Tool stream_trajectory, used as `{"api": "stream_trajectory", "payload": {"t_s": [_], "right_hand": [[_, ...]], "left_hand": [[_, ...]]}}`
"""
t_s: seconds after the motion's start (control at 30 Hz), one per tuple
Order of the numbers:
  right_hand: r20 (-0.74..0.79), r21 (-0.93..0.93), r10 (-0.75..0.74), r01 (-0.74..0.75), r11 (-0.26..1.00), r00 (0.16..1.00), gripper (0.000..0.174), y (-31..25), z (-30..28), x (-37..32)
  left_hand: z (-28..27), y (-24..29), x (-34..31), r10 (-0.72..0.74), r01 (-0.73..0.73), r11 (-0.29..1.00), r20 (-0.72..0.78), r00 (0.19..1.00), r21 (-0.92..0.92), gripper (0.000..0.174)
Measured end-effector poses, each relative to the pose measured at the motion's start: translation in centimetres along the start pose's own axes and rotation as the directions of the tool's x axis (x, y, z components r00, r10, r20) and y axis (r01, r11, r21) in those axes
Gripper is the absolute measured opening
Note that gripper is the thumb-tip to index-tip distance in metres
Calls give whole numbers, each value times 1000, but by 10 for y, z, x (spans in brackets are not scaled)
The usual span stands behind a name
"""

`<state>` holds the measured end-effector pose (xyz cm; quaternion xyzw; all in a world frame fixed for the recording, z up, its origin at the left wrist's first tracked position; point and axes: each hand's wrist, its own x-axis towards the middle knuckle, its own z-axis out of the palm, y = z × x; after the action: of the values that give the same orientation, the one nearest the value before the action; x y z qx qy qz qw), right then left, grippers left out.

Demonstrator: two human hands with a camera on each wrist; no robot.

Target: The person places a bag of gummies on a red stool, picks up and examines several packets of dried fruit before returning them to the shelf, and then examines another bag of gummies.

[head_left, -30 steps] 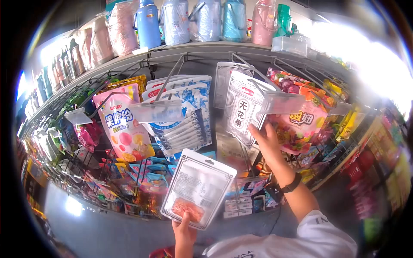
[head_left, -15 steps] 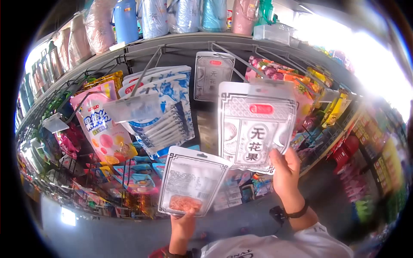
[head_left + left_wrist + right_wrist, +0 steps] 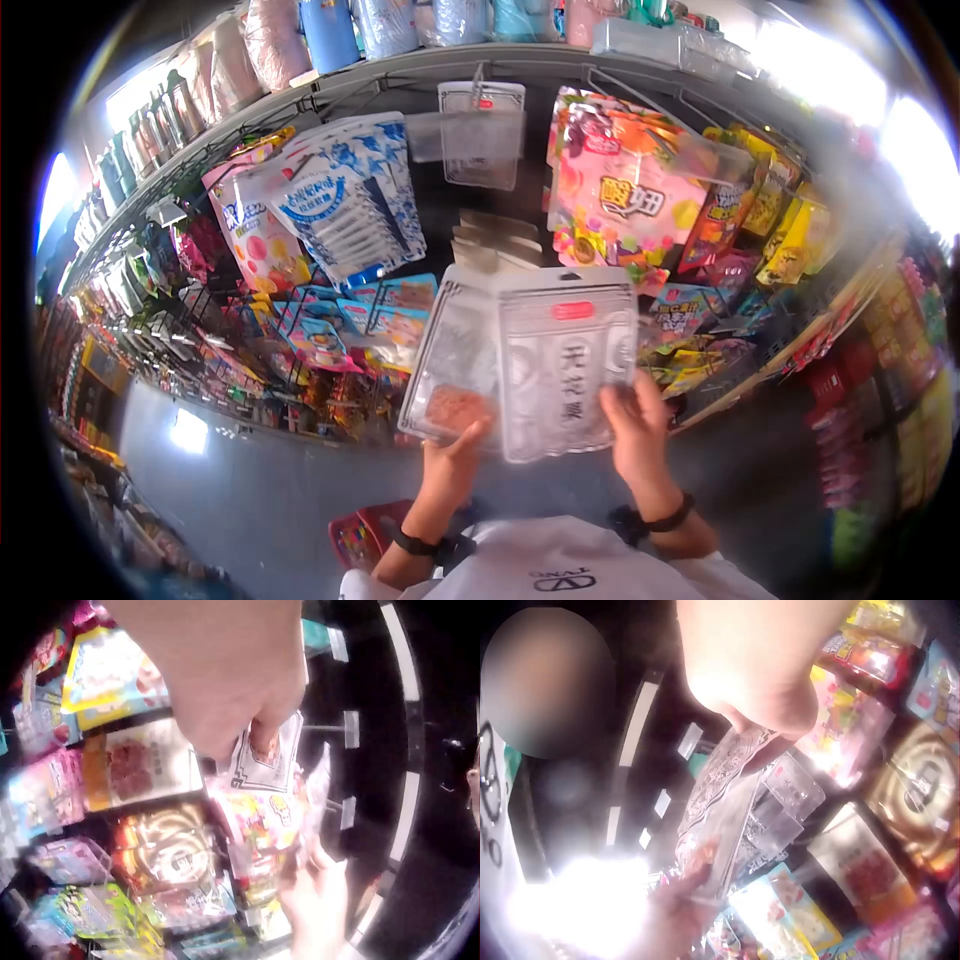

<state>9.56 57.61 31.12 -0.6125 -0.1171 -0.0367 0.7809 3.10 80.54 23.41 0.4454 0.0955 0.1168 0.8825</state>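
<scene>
In the head view my left hand (image 3: 452,465) pinches the lower edge of a silver-white snack bag (image 3: 455,335), its printed back toward me and a small window low down showing orange-brown contents. My right hand (image 3: 638,430) grips the lower right edge of a dried fig bag (image 3: 567,350), white with a red logo and black lettering. This bag overlaps the right side of the other one. In the left wrist view the left thumb lies over the snack bag's window (image 3: 268,750). Seen from the right wrist, the dried fig bag (image 3: 718,769) stands nearly edge-on under the right hand.
A similar bag (image 3: 482,150) hangs on the rack behind. Blue-and-white bags (image 3: 350,200) hang left of it, pink candy bags (image 3: 630,190) to the right. Flasks (image 3: 330,30) line the top shelf. Below, a red basket (image 3: 360,535) sits on the floor.
My right hand has taken the dried fig bag off the rack and brought it down and left beside the bag in my left hand. The head view has shifted too.
</scene>
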Motion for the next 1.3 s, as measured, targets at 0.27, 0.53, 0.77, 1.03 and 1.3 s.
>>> {"api": "stream_trajectory", "payload": {"t_s": [0.27, 0.53, 0.77, 1.03, 1.3], "right_hand": [[56, -219, -228, 235, 947, 972, 44, 43, -29, 7], [426, -312, -110, 260, 914, 898, 30, 32, -26, -33], [674, -85, 69, -16, 996, 736, 94, 19, -15, -48], [658, -138, 220, -172, 975, 720, 66, 29, 12, -65], [308, 451, 450, -545, 707, 838, 43, 39, 7, -61]], "left_hand": [[69, -47, -48, -147, 145, 981, -9, 989, -129, 49], [79, -48, -73, -9, -14, 868, 44, 999, 496, 46], [40, -60, -74, 236, -304, 795, 195, 952, 524, 76], [38, 23, -81, 277, -347, 697, 210, 938, 627, 31], [-14, 44, -94, 125, -141, 986, -164, 979, -87, 45]]}}
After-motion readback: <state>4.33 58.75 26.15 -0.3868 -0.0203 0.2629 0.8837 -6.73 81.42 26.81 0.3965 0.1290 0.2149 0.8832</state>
